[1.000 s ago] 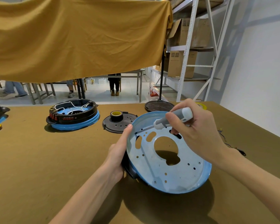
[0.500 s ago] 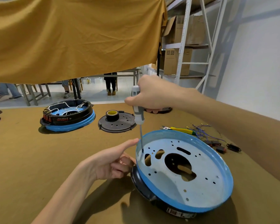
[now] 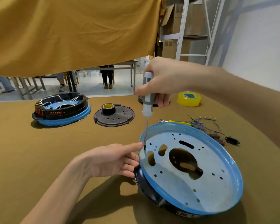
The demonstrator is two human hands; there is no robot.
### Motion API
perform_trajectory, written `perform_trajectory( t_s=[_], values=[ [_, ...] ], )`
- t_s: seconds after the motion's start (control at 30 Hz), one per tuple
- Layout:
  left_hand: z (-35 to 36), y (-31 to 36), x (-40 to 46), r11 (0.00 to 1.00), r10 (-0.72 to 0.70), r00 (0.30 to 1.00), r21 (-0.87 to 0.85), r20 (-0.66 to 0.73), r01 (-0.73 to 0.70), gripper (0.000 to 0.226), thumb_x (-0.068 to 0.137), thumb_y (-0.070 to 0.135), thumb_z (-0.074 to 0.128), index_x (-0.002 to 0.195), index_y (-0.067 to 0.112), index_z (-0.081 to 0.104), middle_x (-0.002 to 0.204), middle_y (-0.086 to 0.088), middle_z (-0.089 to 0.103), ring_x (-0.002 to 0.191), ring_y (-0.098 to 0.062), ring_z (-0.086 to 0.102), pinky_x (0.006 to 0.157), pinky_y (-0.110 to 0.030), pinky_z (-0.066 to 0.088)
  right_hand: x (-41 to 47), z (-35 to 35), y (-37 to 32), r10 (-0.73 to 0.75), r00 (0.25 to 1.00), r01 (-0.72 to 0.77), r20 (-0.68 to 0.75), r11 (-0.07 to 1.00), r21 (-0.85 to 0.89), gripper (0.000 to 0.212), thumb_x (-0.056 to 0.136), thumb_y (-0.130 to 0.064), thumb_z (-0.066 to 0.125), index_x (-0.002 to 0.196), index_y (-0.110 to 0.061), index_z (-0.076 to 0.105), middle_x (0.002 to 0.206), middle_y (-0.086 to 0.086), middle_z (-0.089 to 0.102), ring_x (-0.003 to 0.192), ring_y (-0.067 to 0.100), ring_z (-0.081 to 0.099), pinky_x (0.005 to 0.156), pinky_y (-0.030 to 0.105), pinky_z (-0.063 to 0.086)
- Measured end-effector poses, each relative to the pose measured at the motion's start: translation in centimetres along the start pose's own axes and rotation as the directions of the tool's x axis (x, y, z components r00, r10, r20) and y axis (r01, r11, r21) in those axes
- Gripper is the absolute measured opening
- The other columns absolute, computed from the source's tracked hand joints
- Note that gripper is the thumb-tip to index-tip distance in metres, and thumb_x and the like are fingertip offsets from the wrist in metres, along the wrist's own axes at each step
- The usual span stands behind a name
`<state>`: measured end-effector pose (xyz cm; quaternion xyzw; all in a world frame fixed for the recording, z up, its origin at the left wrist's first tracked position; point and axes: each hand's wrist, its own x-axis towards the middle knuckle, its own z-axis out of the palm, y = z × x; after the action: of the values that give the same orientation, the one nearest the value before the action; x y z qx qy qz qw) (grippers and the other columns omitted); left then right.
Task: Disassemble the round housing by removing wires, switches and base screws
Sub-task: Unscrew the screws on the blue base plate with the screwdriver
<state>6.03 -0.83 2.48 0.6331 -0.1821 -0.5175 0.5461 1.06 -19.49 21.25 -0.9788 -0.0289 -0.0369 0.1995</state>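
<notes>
Blue-rimmed housing (image 3: 191,172) sits tilted, lower right of frame, on the worktop (image 3: 39,159), the left hand (image 3: 113,160) steadying its left edge with relaxed fingers while the right hand (image 3: 162,80) grips an upright screwdriver (image 3: 147,109), tip on the base plate.

One head-worn wide-angle view, facing forward and down, close over the desk (image 3: 39,159); shelving (image 3: 184,38) and floor show behind.

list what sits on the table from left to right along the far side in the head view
second round housing with wires → black perforated disc carrying a black tape roll → yellow tape roll. The dark disc behind the right hand is mostly hidden, so it is left out.
</notes>
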Motion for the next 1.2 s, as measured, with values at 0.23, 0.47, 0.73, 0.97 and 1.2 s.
perform_trajectory(
  t_s=[0.23,0.47,0.73,0.97,1.2],
  values=[
    [0.3,-0.5,0.7,0.995,-0.082,0.996,-0.063,-0.042,0.079,0.082,0.069,0.05,0.084,0.125,-0.007,0.066,0.125,-0.026,0.069,0.116,-0.032,0.068,0.096,-0.036,0.059,-0.5,1.3,0.3,-0.066,0.994,0.065,0.084,0.998,0.01,0.021,0.094,-0.028,0.072,0.099,-0.011,0.061,0.078,0.009,0.078,0.063,0.021,0.076,0.057,0.028,0.062],
    [0.7,-0.7,1.2,0.987,-0.087,0.991,-0.144,-0.103,0.072,0.078,0.066,0.05,0.088,0.118,-0.005,0.068,0.115,-0.023,0.074,0.096,-0.026,0.076,0.075,-0.03,0.063,-0.6,-0.5,0.1,0.058,0.984,-0.012,0.171,0.966,-0.257,0.034,0.096,-0.045,0.065,0.095,-0.011,0.068,0.074,0.005,0.078,0.061,0.016,0.076,0.053,0.026,0.059],
    [0.9,-0.9,1.6,0.988,-0.086,0.988,-0.138,-0.132,0.068,0.081,0.063,0.05,0.085,0.119,-0.006,0.066,0.113,-0.024,0.074,0.093,-0.026,0.077,0.076,-0.03,0.064,-0.5,-0.4,0.0,-0.136,0.976,0.18,0.167,0.941,-0.286,0.014,0.088,-0.034,0.075,0.093,-0.021,0.073,0.076,-0.006,0.074,0.058,0.003,0.066,0.046,0.01,0.045],
    [1.0,-1.0,1.7,0.99,-0.085,0.985,-0.122,-0.147,0.068,0.085,0.063,0.054,0.083,0.121,-0.006,0.065,0.113,-0.023,0.075,0.095,-0.026,0.077,0.078,-0.03,0.064,-0.6,0.3,0.2,-0.034,0.989,0.102,0.143,0.858,-0.503,0.049,0.096,-0.066,0.047,0.11,-0.02,0.058,0.076,0.002,0.073,0.052,0.017,0.07,0.046,0.028,0.051],
    [0.7,-1.0,1.8,0.99,-0.092,0.986,-0.123,-0.138,0.075,0.079,0.064,0.055,0.084,0.115,-0.003,0.067,0.111,-0.022,0.075,0.094,-0.026,0.077,0.078,-0.031,0.063,-0.4,0.0,0.7,-0.252,0.961,0.277,0.115,0.883,-0.379,0.02,0.084,-0.043,0.078,0.094,-0.027,0.072,0.087,-0.012,0.064,0.078,0.002,0.063,0.056,0.018,0.048]
  ],
)
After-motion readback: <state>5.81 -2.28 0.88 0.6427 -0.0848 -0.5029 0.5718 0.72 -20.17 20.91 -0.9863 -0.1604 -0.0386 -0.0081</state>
